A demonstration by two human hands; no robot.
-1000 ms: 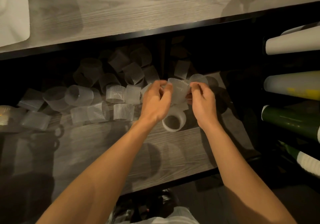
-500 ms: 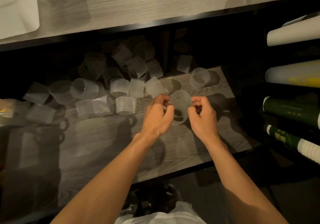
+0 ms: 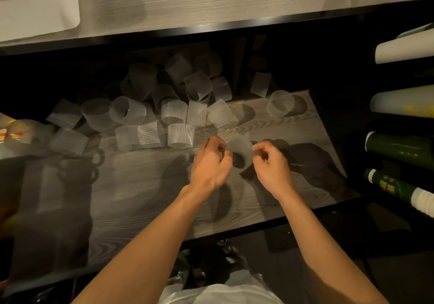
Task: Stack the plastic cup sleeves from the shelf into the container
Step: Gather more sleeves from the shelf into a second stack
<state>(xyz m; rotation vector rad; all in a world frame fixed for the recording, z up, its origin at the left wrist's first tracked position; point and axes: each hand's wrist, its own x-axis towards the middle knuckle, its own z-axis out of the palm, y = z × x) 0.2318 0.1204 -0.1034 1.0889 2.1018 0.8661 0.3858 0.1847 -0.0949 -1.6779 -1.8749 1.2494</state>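
A stack of translucent ribbed cup sleeves [image 3: 239, 153] is held over the lower wooden shelf [image 3: 145, 186]. My left hand [image 3: 211, 163] pinches its left rim and my right hand [image 3: 272, 163] pinches its right rim. Several loose sleeves [image 3: 180, 134] lie scattered across the back and left of the shelf. One single sleeve [image 3: 280, 103] stands apart at the back right. A pale container [image 3: 35, 5] sits on the counter above at the top left.
The wooden counter [image 3: 211, 1] overhangs the shelf with a dark front edge. Rolled tubes, white [image 3: 404, 48], pale [image 3: 401, 103] and dark green [image 3: 399, 148], stick out from a rack at the right. A wrapped item [image 3: 14, 132] lies at the far left.
Both hands have drawn the held sleeves back toward me, away from the pile. The sleeve that lay under my hands a second ago is no longer on the shelf.
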